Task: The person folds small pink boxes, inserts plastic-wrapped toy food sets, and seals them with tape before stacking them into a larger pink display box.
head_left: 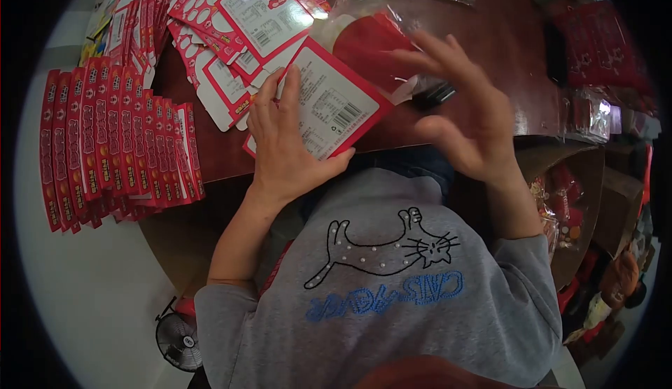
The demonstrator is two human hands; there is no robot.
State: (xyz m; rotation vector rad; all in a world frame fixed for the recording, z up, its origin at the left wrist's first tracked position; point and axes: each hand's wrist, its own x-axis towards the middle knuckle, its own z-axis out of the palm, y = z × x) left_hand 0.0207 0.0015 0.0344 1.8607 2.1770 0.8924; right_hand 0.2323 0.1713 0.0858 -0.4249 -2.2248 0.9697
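Note:
A red-edged white cardboard box lies tilted at the table's front edge, its printed text and barcode facing up. My left hand holds it by the left side, fingers bent over the face and thumb along the near edge. Beside the box's far right edge is a clear plastic bag with something red in it. Close to that bag, my right hand is raised with its fingers spread and thumb apart, slightly blurred and holding nothing. A small dark object lies partly hidden behind the right fingers.
Flat printed cartons overlap in a heap at the back left. A row of packed red boxes stands on the left. Red packages and clear-wrapped packs sit at the right. A black fan is low on the left.

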